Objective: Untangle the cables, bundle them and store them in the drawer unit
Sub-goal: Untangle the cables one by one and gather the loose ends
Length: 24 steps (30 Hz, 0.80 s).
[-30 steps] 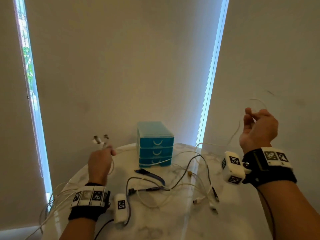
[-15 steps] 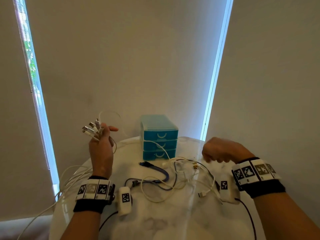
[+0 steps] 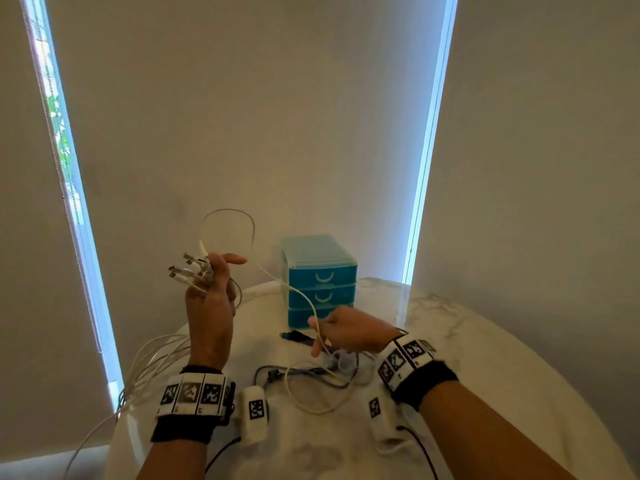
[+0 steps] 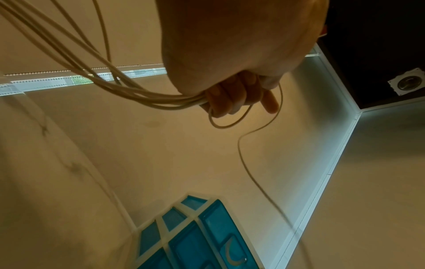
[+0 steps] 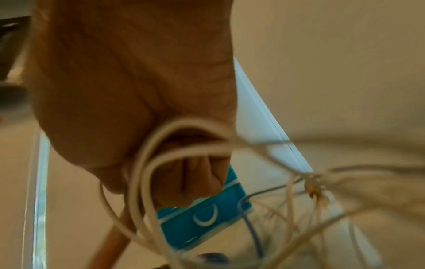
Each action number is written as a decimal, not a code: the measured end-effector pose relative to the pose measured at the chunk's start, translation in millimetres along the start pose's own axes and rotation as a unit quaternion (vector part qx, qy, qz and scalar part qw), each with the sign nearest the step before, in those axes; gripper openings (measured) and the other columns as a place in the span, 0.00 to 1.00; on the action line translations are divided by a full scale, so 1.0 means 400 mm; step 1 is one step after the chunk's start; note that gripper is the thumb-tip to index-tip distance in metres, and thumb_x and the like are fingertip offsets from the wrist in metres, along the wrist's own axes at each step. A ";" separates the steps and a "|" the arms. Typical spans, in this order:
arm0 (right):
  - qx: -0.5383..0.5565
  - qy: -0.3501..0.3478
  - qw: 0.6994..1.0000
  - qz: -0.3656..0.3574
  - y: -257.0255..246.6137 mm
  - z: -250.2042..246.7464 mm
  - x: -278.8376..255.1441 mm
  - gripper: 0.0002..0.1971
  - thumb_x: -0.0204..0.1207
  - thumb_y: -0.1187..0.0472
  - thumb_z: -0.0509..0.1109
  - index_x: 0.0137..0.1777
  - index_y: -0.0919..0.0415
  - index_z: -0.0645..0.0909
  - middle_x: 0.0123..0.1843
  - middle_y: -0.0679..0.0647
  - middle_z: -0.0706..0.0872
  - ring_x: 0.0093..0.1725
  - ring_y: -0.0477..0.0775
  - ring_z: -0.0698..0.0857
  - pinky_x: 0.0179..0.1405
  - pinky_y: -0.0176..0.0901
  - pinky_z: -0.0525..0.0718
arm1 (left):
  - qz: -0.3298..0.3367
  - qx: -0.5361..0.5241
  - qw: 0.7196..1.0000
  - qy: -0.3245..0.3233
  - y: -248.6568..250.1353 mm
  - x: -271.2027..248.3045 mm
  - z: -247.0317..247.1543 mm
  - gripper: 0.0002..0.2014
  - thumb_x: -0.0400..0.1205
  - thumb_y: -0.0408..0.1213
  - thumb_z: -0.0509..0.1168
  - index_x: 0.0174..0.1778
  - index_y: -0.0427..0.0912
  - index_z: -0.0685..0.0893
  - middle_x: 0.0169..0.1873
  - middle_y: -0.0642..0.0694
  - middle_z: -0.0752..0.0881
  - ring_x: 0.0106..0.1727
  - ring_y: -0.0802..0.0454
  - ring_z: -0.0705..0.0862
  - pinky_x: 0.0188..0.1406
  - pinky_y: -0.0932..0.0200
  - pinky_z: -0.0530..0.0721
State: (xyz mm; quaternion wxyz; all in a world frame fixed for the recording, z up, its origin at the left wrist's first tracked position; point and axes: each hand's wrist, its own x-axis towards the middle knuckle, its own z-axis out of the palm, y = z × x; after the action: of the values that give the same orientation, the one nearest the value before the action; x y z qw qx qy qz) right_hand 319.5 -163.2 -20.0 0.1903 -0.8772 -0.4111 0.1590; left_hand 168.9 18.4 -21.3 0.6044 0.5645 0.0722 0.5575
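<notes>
A bunch of thin white cables (image 3: 188,271) is gripped in the raised left hand (image 3: 209,303), plugs fanned above the knuckles, probably to keep sorted ends apart. One smooth cord (image 3: 254,237) is looped over it and down to the right hand (image 3: 346,332), where it is pinched above the tangle (image 3: 311,379). The blue plastic drawers (image 3: 320,280), closed, are seen just beyond that hand.

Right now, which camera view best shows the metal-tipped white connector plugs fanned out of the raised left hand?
The head view: the white connector plugs fan out clearly above the left hand. The left wrist view shows only white cords entering the curled fingers; the plugs are hidden. The right wrist view shows neither.
</notes>
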 end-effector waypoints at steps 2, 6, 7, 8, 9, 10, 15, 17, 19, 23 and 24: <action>0.134 -0.066 0.989 -0.001 -0.004 -0.029 -0.020 0.38 0.94 0.36 0.50 0.33 0.55 0.89 0.28 0.51 0.82 0.27 0.48 0.73 0.33 0.39 0.76 | -0.002 0.006 1.000 0.008 -0.003 0.005 0.000 0.23 0.94 0.59 0.56 0.54 0.49 0.92 0.27 0.48 0.67 0.27 0.53 0.64 0.24 0.54 0.62; 0.404 0.075 0.911 -0.030 0.002 -0.163 -0.082 0.31 0.96 0.43 0.54 0.30 0.55 0.75 0.27 0.50 0.68 0.21 0.45 0.63 0.19 0.34 0.62 | -0.012 0.018 0.999 0.031 -0.008 0.013 -0.008 0.24 0.94 0.59 0.57 0.56 0.45 0.92 0.27 0.48 0.68 0.27 0.55 0.64 0.26 0.52 0.62; 0.469 0.179 0.864 -0.041 0.003 -0.201 -0.095 0.30 0.96 0.44 0.56 0.30 0.55 0.76 0.27 0.50 0.68 0.20 0.45 0.63 0.19 0.35 0.61 | -0.013 0.021 0.999 0.033 -0.010 0.013 -0.008 0.24 0.94 0.58 0.57 0.56 0.44 0.92 0.26 0.49 0.68 0.27 0.55 0.65 0.26 0.52 0.62; 0.522 0.257 0.811 -0.059 -0.003 -0.237 -0.111 0.31 0.95 0.44 0.57 0.29 0.54 0.78 0.28 0.51 0.69 0.20 0.46 0.63 0.19 0.37 0.60 | -0.012 0.027 0.999 0.034 -0.011 0.012 -0.008 0.25 0.94 0.58 0.57 0.56 0.43 0.92 0.26 0.49 0.69 0.27 0.55 0.65 0.26 0.53 0.62; 0.537 0.296 0.786 -0.078 -0.015 -0.267 -0.127 0.31 0.95 0.43 0.58 0.29 0.54 0.79 0.28 0.51 0.70 0.21 0.47 0.64 0.20 0.39 0.61 | -0.010 0.032 0.999 0.034 -0.011 0.009 -0.008 0.25 0.94 0.58 0.56 0.56 0.43 0.92 0.26 0.49 0.69 0.26 0.56 0.65 0.26 0.53 0.63; 0.521 0.312 0.789 -0.089 -0.028 -0.290 -0.143 0.30 0.95 0.42 0.58 0.31 0.55 0.80 0.28 0.52 0.72 0.21 0.48 0.67 0.22 0.39 0.63 | -0.009 0.038 0.999 0.033 -0.008 0.007 -0.007 0.25 0.94 0.58 0.56 0.56 0.43 0.92 0.26 0.48 0.69 0.26 0.56 0.65 0.26 0.54 0.63; 0.537 0.416 0.716 -0.161 -0.066 -0.387 -0.213 0.16 0.91 0.48 0.68 0.45 0.55 0.84 0.38 0.51 0.84 0.37 0.50 0.85 0.32 0.40 0.80 | -0.013 0.078 0.997 0.025 -0.010 -0.002 0.003 0.26 0.92 0.61 0.57 0.53 0.45 0.93 0.28 0.44 0.68 0.26 0.57 0.66 0.24 0.58 0.65; 0.504 0.425 0.734 -0.166 -0.057 -0.394 -0.211 0.06 0.90 0.57 0.71 0.58 0.58 0.87 0.48 0.53 0.89 0.47 0.50 0.91 0.41 0.41 0.87 | -0.016 0.080 0.996 0.032 -0.014 -0.003 -0.001 0.26 0.92 0.60 0.58 0.52 0.45 0.93 0.27 0.46 0.68 0.24 0.58 0.65 0.22 0.59 0.64; 0.508 0.446 0.717 -0.169 -0.029 -0.382 -0.190 0.09 0.90 0.67 0.69 0.66 0.61 0.84 0.55 0.57 0.89 0.51 0.51 0.94 0.46 0.39 0.90 | -0.028 0.075 0.996 0.040 -0.018 -0.003 -0.004 0.24 0.93 0.59 0.60 0.51 0.46 0.94 0.26 0.48 0.68 0.25 0.58 0.66 0.24 0.57 0.65; 0.621 0.529 0.570 -0.101 0.048 -0.370 -0.167 0.08 0.88 0.76 0.64 0.53 0.63 0.78 0.57 0.65 0.86 0.46 0.53 0.95 0.47 0.36 0.90 | -0.043 0.069 0.994 0.074 -0.026 0.011 -0.010 0.12 0.89 0.51 0.71 0.47 0.47 0.91 0.27 0.52 0.74 0.30 0.52 0.70 0.36 0.51 0.72; 0.662 0.538 0.518 -0.068 0.072 -0.367 -0.159 0.09 0.87 0.77 0.64 0.50 0.63 0.77 0.57 0.68 0.86 0.45 0.53 0.94 0.44 0.35 0.90 | -0.041 0.055 0.994 0.087 -0.028 0.016 -0.014 0.12 0.88 0.50 0.71 0.43 0.46 0.88 0.26 0.51 0.74 0.29 0.51 0.70 0.35 0.50 0.71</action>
State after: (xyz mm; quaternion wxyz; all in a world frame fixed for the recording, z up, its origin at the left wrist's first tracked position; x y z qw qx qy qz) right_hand 363.4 -259.7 103.3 0.9109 -0.3859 -0.0650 -0.1309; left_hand 173.8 29.6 -28.5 0.5862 0.5426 0.1781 0.5747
